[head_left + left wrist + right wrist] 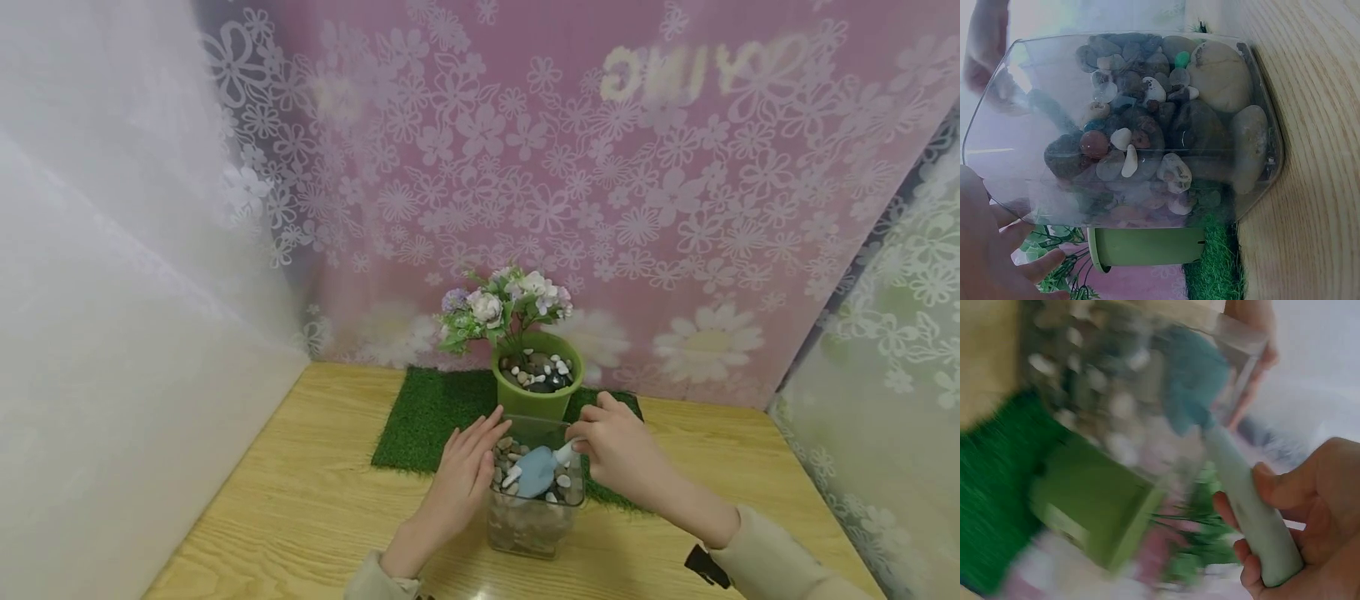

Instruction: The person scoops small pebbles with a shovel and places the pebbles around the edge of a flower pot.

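Right hand (626, 450): gripping blue scoop (536, 472) by handle | scoop blade: inside clear container (525, 531), over stones (564, 481) | left hand (459, 479): fingers extended, beside container's left rim | hazard: over-tilted blade could spill stones outside container

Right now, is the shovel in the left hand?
No, the right hand grips the shovel, while the left hand is at the clear container's side.
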The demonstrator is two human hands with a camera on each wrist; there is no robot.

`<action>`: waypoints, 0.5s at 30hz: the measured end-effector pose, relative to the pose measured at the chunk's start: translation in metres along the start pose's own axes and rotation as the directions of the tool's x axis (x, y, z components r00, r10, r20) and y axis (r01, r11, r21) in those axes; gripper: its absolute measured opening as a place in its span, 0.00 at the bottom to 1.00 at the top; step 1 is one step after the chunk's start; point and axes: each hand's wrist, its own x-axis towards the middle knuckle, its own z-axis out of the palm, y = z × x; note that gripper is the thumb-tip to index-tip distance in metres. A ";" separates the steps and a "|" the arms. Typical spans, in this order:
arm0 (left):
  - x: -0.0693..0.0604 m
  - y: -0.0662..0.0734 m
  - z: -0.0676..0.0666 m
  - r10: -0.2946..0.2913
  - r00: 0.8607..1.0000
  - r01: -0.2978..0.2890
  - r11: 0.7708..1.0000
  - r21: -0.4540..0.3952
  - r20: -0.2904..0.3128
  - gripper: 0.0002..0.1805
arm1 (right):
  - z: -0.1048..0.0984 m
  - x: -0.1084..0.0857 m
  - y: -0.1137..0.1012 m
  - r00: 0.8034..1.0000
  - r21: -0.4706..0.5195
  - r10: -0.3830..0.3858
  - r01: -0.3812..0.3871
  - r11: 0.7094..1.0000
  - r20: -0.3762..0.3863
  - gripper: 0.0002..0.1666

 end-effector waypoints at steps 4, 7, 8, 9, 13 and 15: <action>0.001 0.000 -0.001 -0.011 1.000 0.011 1.000 -0.012 0.012 0.26 | 0.014 -0.011 0.013 0.997 0.143 0.029 -0.018 0.990 -0.073 0.09; 0.001 -0.001 0.000 -0.008 1.000 0.008 1.000 -0.009 0.003 0.26 | 0.023 -0.018 0.018 0.985 0.155 -0.035 0.061 0.986 -0.168 0.11; 0.001 -0.001 0.000 -0.005 1.000 0.005 1.000 -0.006 -0.002 0.26 | 0.025 -0.020 0.019 0.978 0.152 -0.059 0.090 0.984 -0.198 0.12; 0.001 -0.001 0.000 -0.001 1.000 0.001 1.000 -0.005 -0.006 0.26 | 0.027 -0.022 0.020 0.971 0.151 -0.078 0.114 0.982 -0.227 0.13; 0.001 0.000 -0.001 0.000 1.000 0.000 1.000 -0.009 -0.004 0.26 | 0.028 -0.026 0.023 0.950 0.193 -0.099 0.161 0.968 -0.296 0.16; 0.001 0.000 -0.001 -0.003 1.000 0.003 1.000 -0.010 0.002 0.26 | 0.028 -0.026 0.024 0.952 0.213 -0.085 0.152 0.965 -0.294 0.16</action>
